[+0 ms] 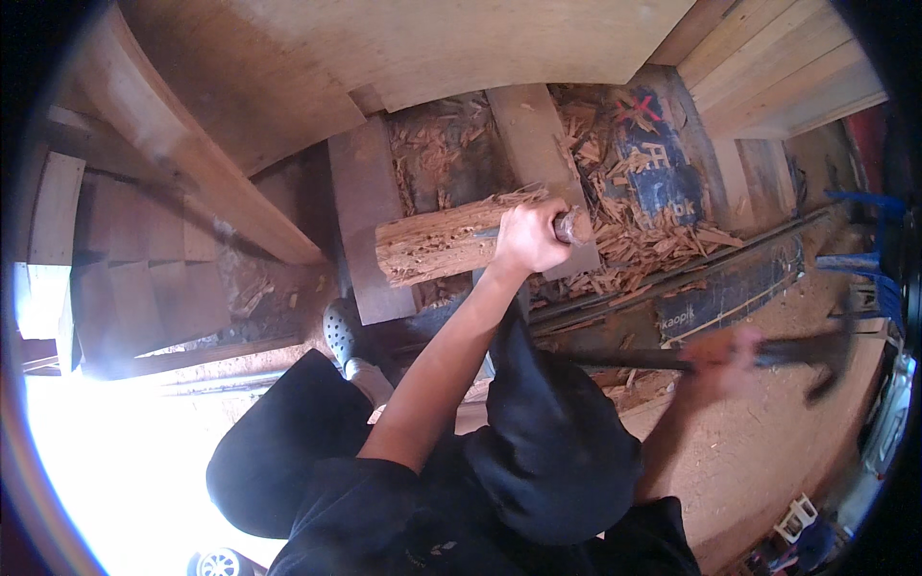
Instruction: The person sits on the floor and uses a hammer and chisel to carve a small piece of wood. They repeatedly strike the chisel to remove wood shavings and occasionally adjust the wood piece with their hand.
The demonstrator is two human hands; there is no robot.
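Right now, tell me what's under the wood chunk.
Past the edges of the wood chunk show a left plank, a right plank and, between them, wood chips. What lies directly beneath is covered; whether it touches the planks cannot be told.

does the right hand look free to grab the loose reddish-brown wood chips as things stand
Probably not: the right hand looks wrapped around a long dark tool, which likely needs setting down first, though nothing tall seems to block the chips.

left hand: grips round-ended handle over 1 log | right hand: holds long-handled tool, blurred | wood chips nearby
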